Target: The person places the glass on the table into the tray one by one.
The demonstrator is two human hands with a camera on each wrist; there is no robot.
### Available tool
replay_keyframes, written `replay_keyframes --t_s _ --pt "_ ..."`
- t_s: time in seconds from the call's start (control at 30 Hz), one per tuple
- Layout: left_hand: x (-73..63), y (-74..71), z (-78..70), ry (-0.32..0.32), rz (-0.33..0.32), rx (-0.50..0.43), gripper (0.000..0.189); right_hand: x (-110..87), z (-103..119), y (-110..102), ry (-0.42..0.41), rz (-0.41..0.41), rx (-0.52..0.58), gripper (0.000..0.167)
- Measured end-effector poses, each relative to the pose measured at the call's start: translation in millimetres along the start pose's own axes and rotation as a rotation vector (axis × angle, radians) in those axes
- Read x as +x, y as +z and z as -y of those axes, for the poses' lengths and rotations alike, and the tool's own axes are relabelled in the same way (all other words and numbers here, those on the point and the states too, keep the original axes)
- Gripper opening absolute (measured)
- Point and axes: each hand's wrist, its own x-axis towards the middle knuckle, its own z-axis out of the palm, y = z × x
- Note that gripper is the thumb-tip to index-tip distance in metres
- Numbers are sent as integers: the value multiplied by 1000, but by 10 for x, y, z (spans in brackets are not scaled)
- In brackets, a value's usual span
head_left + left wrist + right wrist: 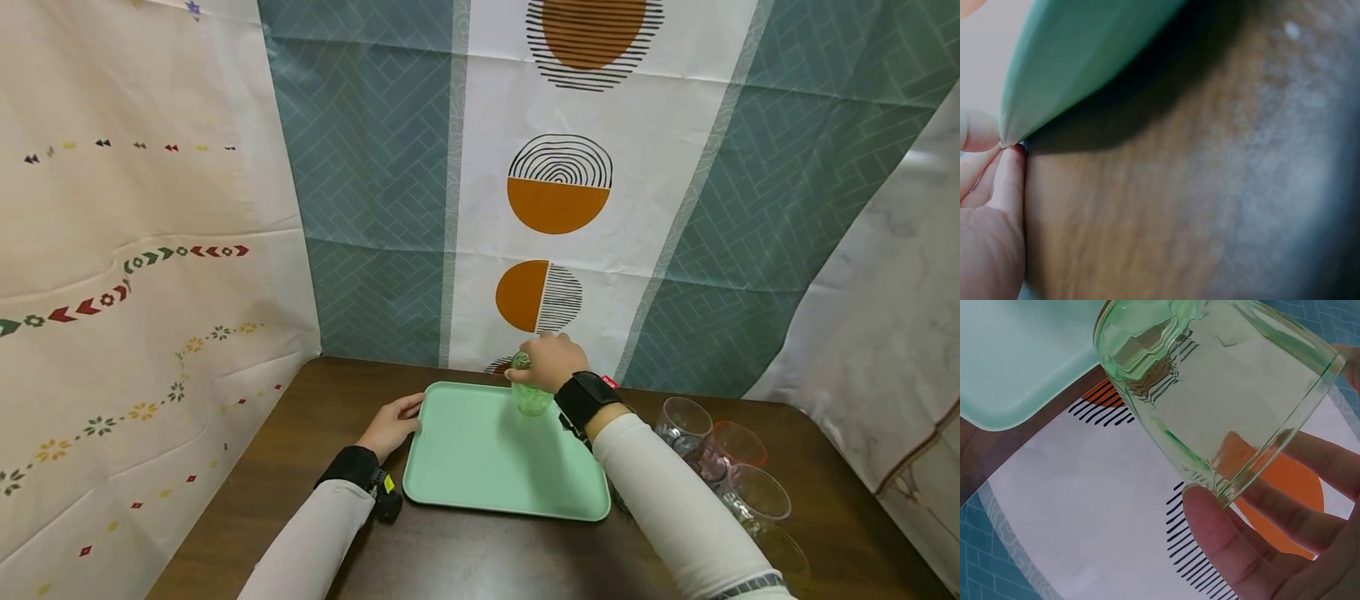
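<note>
A mint-green rectangular tray lies on the brown wooden table. My left hand is at its left edge; in the left wrist view, thumb and fingers pinch the tray's rim. Over the back part of the tray, my right hand holds a green-tinted drinking glass. The right wrist view shows the glass tilted in the picture, with thumb and fingertips around its rim. Whether its base touches the tray is unclear.
Several glasses stand at the table's right side, partly behind my right forearm: a clear glass, a red-rimmed glass, another clear glass and a yellowish one. A patterned curtain hangs behind the table.
</note>
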Motion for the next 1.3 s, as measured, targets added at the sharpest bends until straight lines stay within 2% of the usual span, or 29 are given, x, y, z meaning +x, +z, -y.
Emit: replay_keyframes --t_s 0.27,0.57,0.87,1.13,1.3 --pt "-11 -15 -18 -5 -9 22 58 104 93 31 -23 -4 -9 53" --pt "-13 -37 3 -5 -8 20 58 216 328 98 -34 -13 -38 54" --pt "-8 20 -23 -2 -34 12 55 271 575 166 -68 -32 -25 55" --pt "6 20 -26 1 -17 6 55 297 762 205 -41 -9 -45 58" --pt "-14 3 -38 5 -10 4 55 348 846 309 -36 -34 -47 59"
